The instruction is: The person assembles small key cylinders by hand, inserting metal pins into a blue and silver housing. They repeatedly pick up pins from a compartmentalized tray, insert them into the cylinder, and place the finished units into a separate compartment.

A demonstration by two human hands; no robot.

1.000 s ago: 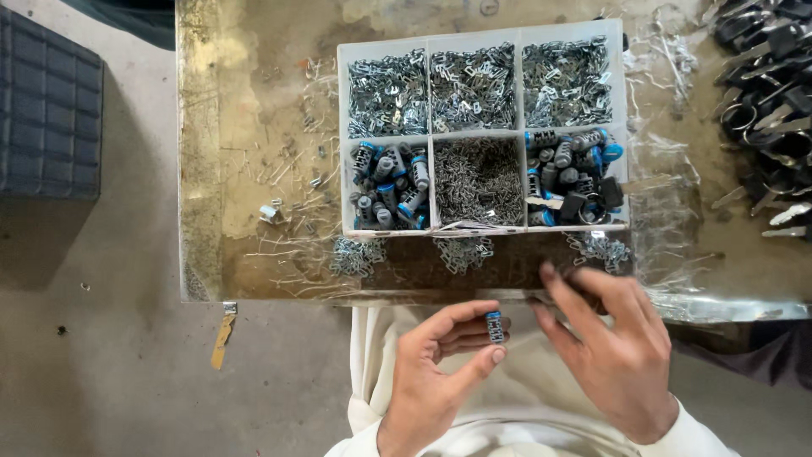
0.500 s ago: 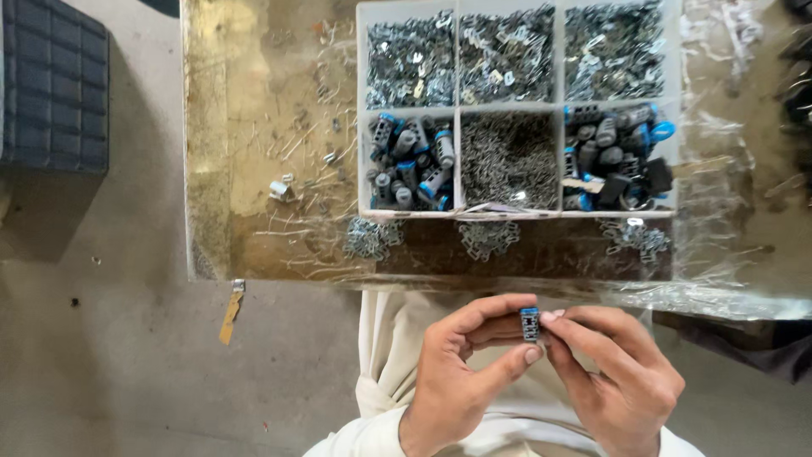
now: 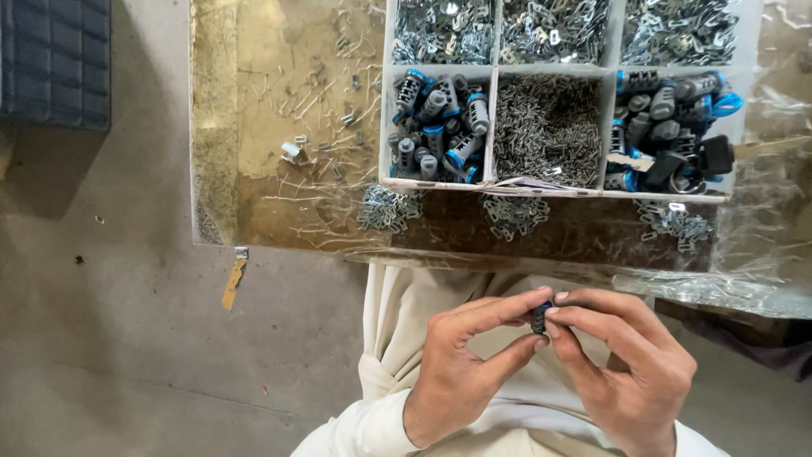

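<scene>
My left hand (image 3: 461, 364) and my right hand (image 3: 622, 355) meet in front of my lap, fingertips pinched together on a small dark part with a blue end (image 3: 540, 317). Both hands are below the near edge of the table (image 3: 254, 169). Beyond them stands a white compartment tray (image 3: 491, 127). Its near row holds grey and blue plugs (image 3: 436, 127) on the left, a heap of thin metal pins (image 3: 545, 127) in the middle and more dark plugs (image 3: 668, 127) on the right. The far row holds metal clips (image 3: 550, 30).
Small piles of metal clips (image 3: 385, 210) lie on the table in front of the tray, with loose pins scattered to the left. A dark crate (image 3: 55, 63) stands on the concrete floor at the far left. Crinkled clear plastic (image 3: 761, 254) covers the table's right side.
My view has drawn closer and shifted, so the tray sits higher and farther right. My hands have come together lower, over my lap, and both now pinch the small part.
</scene>
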